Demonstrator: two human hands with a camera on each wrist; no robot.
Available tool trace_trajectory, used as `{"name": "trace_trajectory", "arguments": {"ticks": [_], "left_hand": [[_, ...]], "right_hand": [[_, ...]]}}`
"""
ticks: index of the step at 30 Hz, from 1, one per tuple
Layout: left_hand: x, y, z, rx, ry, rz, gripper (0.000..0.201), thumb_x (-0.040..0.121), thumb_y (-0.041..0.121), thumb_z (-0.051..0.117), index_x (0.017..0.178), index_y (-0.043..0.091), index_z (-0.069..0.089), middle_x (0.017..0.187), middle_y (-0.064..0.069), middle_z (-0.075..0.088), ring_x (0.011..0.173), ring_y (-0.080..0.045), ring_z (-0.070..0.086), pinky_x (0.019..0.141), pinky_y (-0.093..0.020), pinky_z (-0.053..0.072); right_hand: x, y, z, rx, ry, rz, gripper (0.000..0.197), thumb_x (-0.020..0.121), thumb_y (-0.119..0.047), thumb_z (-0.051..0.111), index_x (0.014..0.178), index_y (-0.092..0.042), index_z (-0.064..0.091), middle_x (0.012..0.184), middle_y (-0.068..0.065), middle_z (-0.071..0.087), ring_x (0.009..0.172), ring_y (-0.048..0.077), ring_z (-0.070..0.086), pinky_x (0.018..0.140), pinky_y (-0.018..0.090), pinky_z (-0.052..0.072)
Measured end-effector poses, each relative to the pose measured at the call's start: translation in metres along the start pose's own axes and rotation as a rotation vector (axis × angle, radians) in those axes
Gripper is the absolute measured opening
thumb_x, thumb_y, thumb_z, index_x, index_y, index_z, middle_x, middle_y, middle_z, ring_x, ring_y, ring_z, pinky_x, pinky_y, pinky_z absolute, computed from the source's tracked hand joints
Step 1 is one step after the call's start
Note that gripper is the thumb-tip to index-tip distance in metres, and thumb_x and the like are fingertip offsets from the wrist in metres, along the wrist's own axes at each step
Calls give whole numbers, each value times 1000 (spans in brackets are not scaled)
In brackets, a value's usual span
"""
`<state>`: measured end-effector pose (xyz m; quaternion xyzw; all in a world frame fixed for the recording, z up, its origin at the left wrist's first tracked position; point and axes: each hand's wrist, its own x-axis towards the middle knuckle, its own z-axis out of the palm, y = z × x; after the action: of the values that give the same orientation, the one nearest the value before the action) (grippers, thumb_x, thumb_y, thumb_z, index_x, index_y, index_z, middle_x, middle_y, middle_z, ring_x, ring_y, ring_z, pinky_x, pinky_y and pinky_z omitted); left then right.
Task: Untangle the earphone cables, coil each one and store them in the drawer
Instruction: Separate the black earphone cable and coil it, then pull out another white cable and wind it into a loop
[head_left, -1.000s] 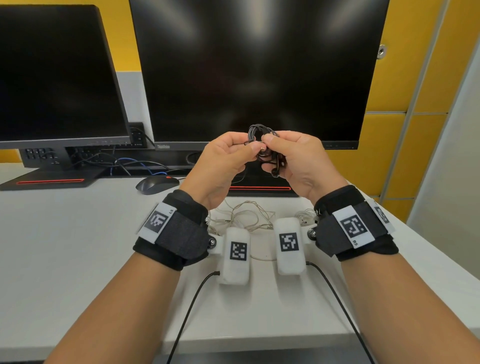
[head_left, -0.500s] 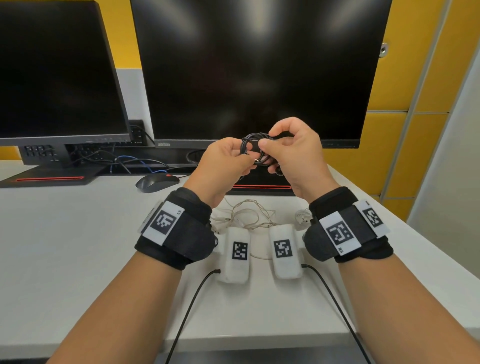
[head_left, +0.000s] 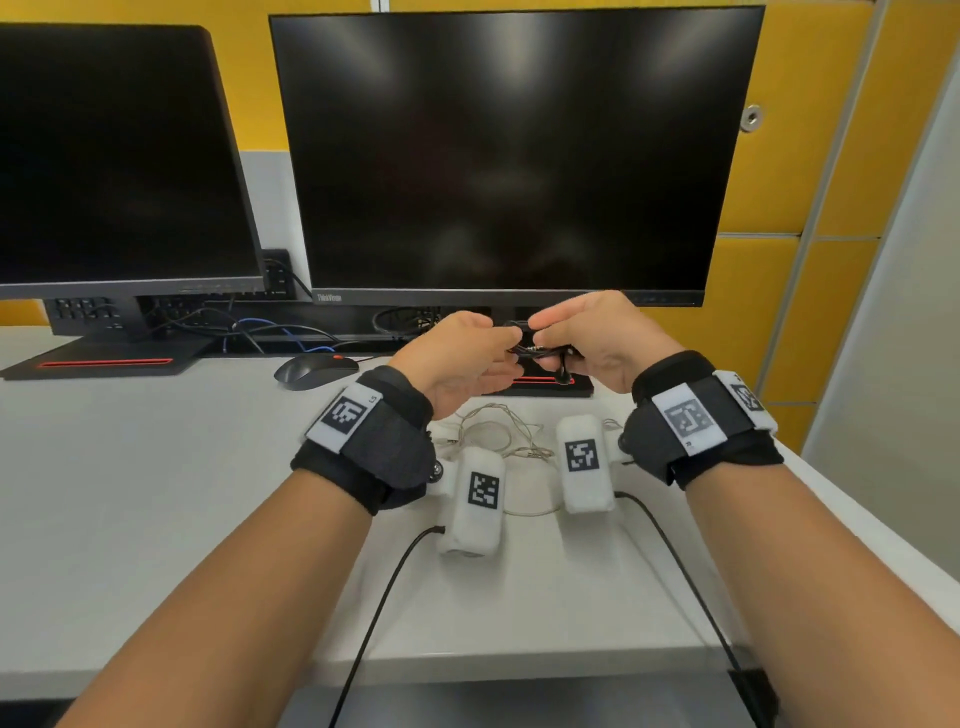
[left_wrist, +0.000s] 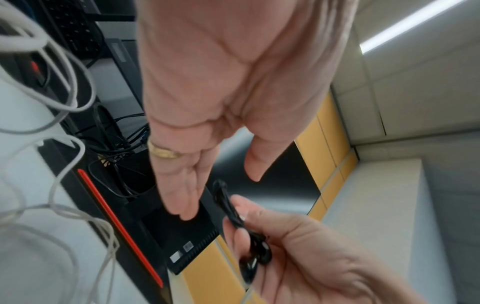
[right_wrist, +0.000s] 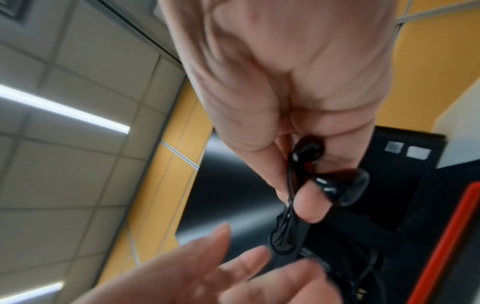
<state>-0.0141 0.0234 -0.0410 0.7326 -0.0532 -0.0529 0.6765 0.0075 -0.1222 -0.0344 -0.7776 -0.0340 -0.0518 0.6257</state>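
Observation:
The black earphone cable (head_left: 535, 349) is bunched into a small coil and held in the air in front of the monitor's foot. My right hand (head_left: 550, 340) pinches it between thumb and fingers (right_wrist: 309, 207). In the right wrist view the coil (right_wrist: 284, 236) hangs below the pinch and the two earbuds (right_wrist: 309, 150) lie against the palm. My left hand (head_left: 506, 358) is just left of the coil. Its fingers (left_wrist: 182, 195) are straight, the thumb stands apart, and it holds nothing. A white earphone cable (head_left: 498, 431) lies loose on the desk under my wrists. No drawer is in view.
Two dark monitors stand at the back; the main one's base (head_left: 545, 387) has a red stripe. A black mouse (head_left: 316, 371) lies left of my hands. Dark cables run behind the screens. The white desk (head_left: 156, 493) ends at a front edge near my forearms.
Both hands have come down from in front of the screen to below its lower edge. My left hand has let go of the black coil and straightened its fingers; the right still pinches it.

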Motion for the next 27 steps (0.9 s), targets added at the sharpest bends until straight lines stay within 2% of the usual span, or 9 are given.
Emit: {"name": "trace_trajectory", "arguments": {"ticks": [2, 5, 10, 14, 17, 20, 23, 24, 27], "left_hand": [[-4, 6, 1, 178, -26, -61, 53, 99, 21, 51, 146, 7, 30, 137, -19, 49, 115, -27, 57, 94, -35, 49], [-9, 9, 3, 559, -91, -52, 40, 98, 27, 53, 135, 15, 48, 132, -6, 53, 116, -21, 54, 96, -36, 48], [-12, 5, 11, 977, -411, -192, 35, 91, 32, 64, 124, 25, 63, 138, 2, 53, 129, -21, 44, 98, -40, 50], [-11, 4, 16, 1087, -498, -285, 43, 91, 29, 65, 131, 16, 58, 143, -1, 48, 131, -21, 43, 99, -40, 49], [-8, 4, 15, 1108, -511, -308, 42, 92, 26, 63, 131, 10, 58, 139, -6, 52, 125, -21, 50, 99, -37, 50], [-7, 2, 11, 1040, -487, -306, 40, 93, 21, 62, 130, 7, 58, 135, -8, 55, 117, -20, 54, 100, -37, 50], [-7, 2, 4, 908, -414, -253, 33, 92, 13, 62, 123, 2, 62, 122, -14, 63, 101, -20, 61, 96, -34, 52], [-8, 3, 2, 861, -375, -224, 30, 92, 10, 63, 120, 1, 63, 116, -16, 66, 95, -20, 63, 93, -33, 53], [-7, 10, -5, 794, -265, -98, 21, 90, 5, 64, 110, 1, 69, 99, -14, 72, 83, -17, 69, 82, -26, 58]], "right_hand": [[3, 3, -8, -38, 16, 72, 15, 88, 7, 62, 97, -3, 68, 96, 15, 64, 76, 21, 65, 61, 23, 59], [9, 6, -21, -16, 19, 192, 18, 91, 1, 61, 109, 2, 60, 100, 17, 61, 75, 21, 64, 55, 22, 57], [12, 7, -35, 60, -154, 397, 20, 97, -4, 53, 116, 3, 55, 99, 18, 66, 82, 24, 66, 64, 32, 58], [12, 11, -32, 28, -219, 402, 17, 96, 0, 53, 112, -1, 53, 117, 24, 64, 88, 30, 68, 58, 38, 59], [13, 14, -27, 52, -224, 428, 7, 98, -4, 49, 102, -1, 54, 119, 25, 63, 94, 35, 67, 70, 46, 56], [17, 20, -23, 7, -194, 454, 29, 103, -17, 41, 117, 5, 56, 120, 24, 61, 92, 33, 64, 76, 46, 51], [14, 24, -19, -122, -196, 469, 38, 103, -21, 39, 130, 3, 53, 132, 21, 57, 106, 32, 60, 100, 46, 46], [12, 23, -17, -150, -193, 443, 38, 102, -16, 40, 134, 4, 50, 137, 22, 52, 100, 30, 61, 97, 43, 47], [10, 21, -13, -191, -184, 364, 42, 97, 2, 43, 137, 11, 42, 143, 29, 44, 72, 23, 55, 67, 32, 51]]}}
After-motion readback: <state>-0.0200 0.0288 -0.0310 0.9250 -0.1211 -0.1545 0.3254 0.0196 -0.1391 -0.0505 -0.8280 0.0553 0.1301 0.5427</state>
